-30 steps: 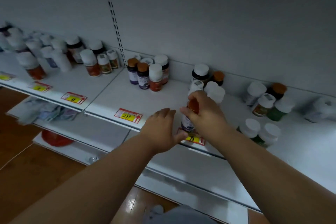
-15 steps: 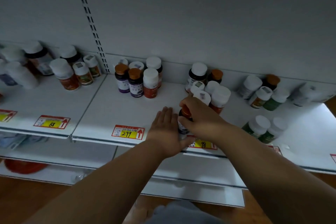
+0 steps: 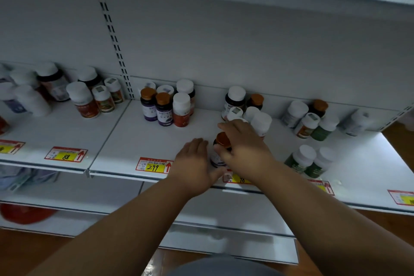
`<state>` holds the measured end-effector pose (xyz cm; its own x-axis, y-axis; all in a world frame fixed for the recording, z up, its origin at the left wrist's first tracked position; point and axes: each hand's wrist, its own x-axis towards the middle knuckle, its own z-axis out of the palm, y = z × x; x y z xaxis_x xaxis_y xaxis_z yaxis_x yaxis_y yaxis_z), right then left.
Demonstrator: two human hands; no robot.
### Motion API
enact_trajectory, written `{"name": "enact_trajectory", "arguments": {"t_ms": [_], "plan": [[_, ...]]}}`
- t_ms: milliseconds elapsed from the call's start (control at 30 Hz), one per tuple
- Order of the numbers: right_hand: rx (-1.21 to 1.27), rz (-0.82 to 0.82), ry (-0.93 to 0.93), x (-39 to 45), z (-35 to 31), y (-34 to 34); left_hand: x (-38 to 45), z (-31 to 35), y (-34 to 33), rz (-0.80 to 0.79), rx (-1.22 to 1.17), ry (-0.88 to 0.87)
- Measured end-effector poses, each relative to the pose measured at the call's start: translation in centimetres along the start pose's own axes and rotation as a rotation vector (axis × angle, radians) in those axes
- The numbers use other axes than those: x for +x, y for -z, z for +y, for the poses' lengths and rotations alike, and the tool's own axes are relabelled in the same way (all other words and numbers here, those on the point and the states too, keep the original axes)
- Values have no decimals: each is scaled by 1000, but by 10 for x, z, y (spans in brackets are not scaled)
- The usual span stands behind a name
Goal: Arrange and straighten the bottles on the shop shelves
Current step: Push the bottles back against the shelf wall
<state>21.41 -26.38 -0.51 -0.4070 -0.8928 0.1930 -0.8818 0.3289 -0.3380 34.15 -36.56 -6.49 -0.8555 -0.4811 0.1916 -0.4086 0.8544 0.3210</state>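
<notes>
Leftward, "88" price tag [image 3: 66, 154] on shelf [image 3: 134, 141] front edge. Left hand [image 3: 195, 163] flat, fingers straight, resting beside orange-capped bottle [image 3: 220, 150]. Bottle upright near shelf front edge. Right hand [image 3: 243, 148] curled round its cap. Green bottles [image 3: 310, 161] farther right.

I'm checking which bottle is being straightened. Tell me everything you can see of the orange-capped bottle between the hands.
The bottle is small and dark, with a shiny orange cap and a pale, purplish label that is too blurred to read. It stands roughly upright near the front edge of the shelf, just behind the price tags. The right hand grips it from the right, fingers curled over the cap and body. The left hand lies beside it with straight fingers, its thumb near the base.
</notes>
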Motion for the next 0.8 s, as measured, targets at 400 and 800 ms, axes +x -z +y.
{"name": "enact_trajectory", "arguments": {"t_ms": [400, 800], "plan": [[-2, 258, -77, -107, 75, 87, -30, 131, 32, 319, -94, -15], [-3, 354, -223, -173, 181, 123, 31, 252, -14, 168, -120, -254]]}}
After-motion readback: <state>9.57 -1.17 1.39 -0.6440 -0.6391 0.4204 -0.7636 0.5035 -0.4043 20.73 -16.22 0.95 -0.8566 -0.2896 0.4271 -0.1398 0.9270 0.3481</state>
